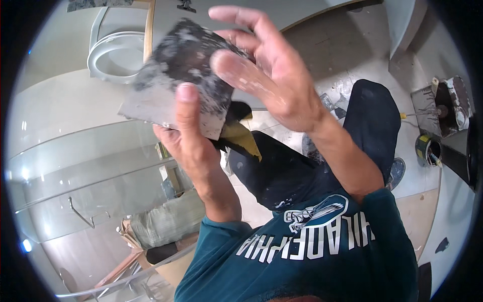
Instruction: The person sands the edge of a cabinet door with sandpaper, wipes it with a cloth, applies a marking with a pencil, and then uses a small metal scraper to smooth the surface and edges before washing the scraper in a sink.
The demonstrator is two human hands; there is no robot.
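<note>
My left hand [190, 143] is closed on a squarish flat piece [176, 70], dark grey and mottled with pale, rough smears, its thumb on the upper face. My right hand [282, 90] is at the piece's right edge, fingers spread and raised, slightly blurred, its thumb over the dark face; whether the thumb presses on it I cannot tell. A torn yellow and black sheet [241, 138] hangs below the piece, partly hidden by it. My knees [370, 116] in dark trousers are beneath my hands.
A toilet [115, 59] stands upper left beside a panel [307, 12]. At right are a putty-smeared metal box [448, 98] and a can [427, 151] with tools. Lower left, a wrapped greenish bundle [166, 221] and boards [128, 267] lie behind glass [60, 181].
</note>
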